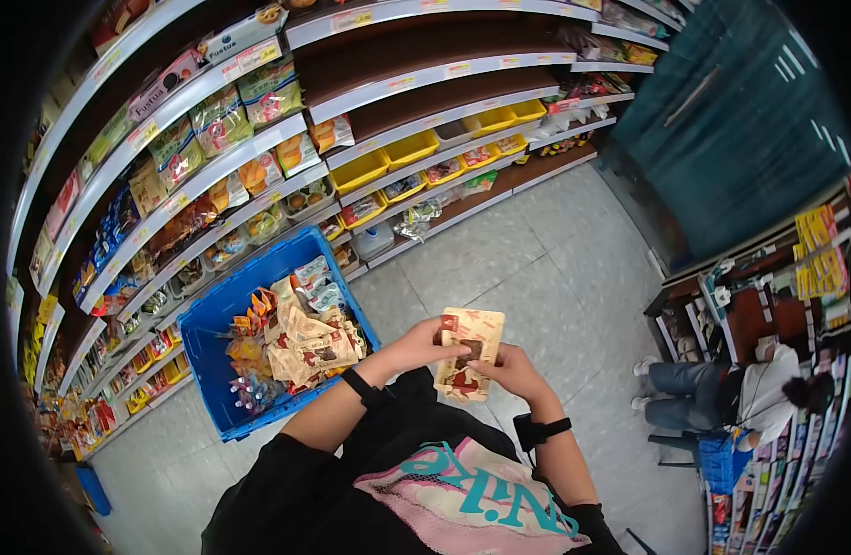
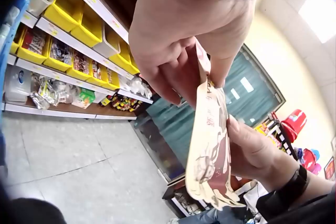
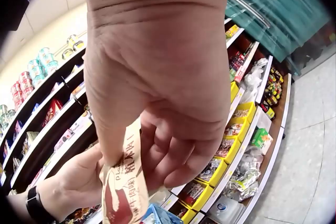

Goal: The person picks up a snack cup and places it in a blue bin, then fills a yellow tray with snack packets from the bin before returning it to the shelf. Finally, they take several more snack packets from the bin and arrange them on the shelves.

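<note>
Both hands hold one beige-and-red snack packet (image 1: 486, 326) in front of the chest, above the floor. My left hand (image 1: 418, 346) pinches its left side, thumb on the front face. On the right side, my right hand (image 1: 520, 372) grips it with the thumb near the dark picture in the middle. The left wrist view shows the packet (image 2: 207, 145) edge-on, with printing on its face. To the left of the hands, a blue crate (image 1: 259, 266) contains similar beige packets (image 1: 305, 344), small blue-and-white packets (image 1: 322, 287) and orange-wrapped items (image 1: 259, 307).
Stocked shelves (image 1: 180, 199) curve along the left and back, with yellow bins (image 1: 359, 170) on the lower levels. Grey tiled floor (image 1: 546, 250) stretches ahead. A teal-covered panel (image 1: 721, 102) stands at the back right. Another person (image 1: 763, 398) is at the right, by a blue basket (image 1: 718, 462).
</note>
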`<state>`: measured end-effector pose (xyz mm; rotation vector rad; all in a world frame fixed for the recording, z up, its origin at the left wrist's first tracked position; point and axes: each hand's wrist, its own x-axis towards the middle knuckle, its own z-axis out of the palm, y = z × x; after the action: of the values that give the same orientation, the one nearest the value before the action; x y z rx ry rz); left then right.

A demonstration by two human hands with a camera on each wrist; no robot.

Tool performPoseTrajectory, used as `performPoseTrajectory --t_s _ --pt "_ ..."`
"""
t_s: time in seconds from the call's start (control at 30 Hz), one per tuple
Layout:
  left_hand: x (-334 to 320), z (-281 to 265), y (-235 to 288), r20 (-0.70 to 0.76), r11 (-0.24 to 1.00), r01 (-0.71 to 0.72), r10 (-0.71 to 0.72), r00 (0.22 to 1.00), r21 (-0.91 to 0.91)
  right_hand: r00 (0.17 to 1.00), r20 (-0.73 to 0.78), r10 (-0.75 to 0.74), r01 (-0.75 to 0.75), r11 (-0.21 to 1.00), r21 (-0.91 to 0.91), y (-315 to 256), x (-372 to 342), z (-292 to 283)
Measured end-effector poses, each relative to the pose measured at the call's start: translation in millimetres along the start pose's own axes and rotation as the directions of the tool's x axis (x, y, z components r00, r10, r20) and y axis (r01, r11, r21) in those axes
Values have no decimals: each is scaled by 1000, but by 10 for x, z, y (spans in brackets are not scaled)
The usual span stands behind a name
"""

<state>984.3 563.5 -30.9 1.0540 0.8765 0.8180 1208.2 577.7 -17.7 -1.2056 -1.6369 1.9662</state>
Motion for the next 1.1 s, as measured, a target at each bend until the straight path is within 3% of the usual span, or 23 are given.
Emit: performPoseTrajectory --t_s 0.17,0.23,0.3,0.37,0.5,0.57,0.7,0.77,0.83,0.93,1.0,1.1 --pt "144 -256 -69 116 983 -12 -9 993 183 993 -113 18 -22 999 -32 -210 263 -109" --pt "176 -331 -28 83 974 51 -71 994 220 992 -118 44 -48 998 -39 -285 378 -131" --pt "224 -427 -31 57 971 24 -38 998 237 995 -84 62 -65 997 -34 -334 541 -130" --pt "259 -501 31 -40 970 120 -114 993 210 995 -77 63 -65 997 -31 -331 697 -186" --pt "413 -657 -95 -136 987 99 -82 987 126 997 -69 43 -49 995 -85 -349 972 -375" --pt "518 -760 -178 -196 992 57 -34 980 112 995 -94 27 -53 958 -282 -181 1152 -567" --pt "756 -959 -271 -409 979 56 29 912 195 996 -86 11 -46 910 -412 -56 1464 -988" --pt "922 -1093 -446 -494 993 23 38 869 117 996 -92 12 -50 902 -428 -107 1630 -1229" --pt "1091 -1236 -473 -553 965 186 -55 831 183 995 -96 3 -42 914 -404 -123 1808 -1527" --pt "1446 -1246 -191 -627 956 177 11 779 235 994 -111 13 -56 915 -399 -135 2088 -2051" --pt "1687 -1265 -15 -680 882 337 -27 733 329 992 -126 12 -66 900 -430 -174 2279 -2412" --pt "2072 -1345 -55 -698 867 407 -100 709 289 991 -134 9 -77 857 -509 -180 2461 -2903"
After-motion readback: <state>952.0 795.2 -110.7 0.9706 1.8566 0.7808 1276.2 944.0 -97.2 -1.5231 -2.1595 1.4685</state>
